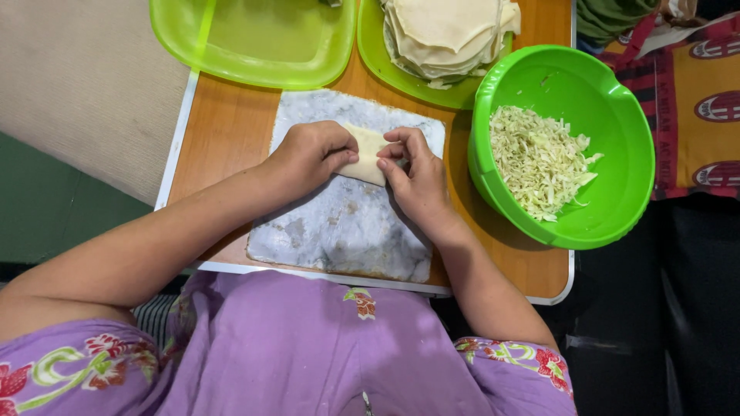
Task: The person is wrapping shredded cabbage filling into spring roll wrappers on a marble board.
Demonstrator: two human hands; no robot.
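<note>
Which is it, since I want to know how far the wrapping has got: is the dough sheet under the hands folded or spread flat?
Folded. The dough sheet forms a small packet pinched between the left hand and right hand.

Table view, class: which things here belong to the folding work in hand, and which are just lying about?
In use:
left hand and right hand, both on the wrapper
marble slab
bowl of shredded cabbage
stack of wrappers

Lying about:
empty green tray
patterned cloth beside the table
</note>
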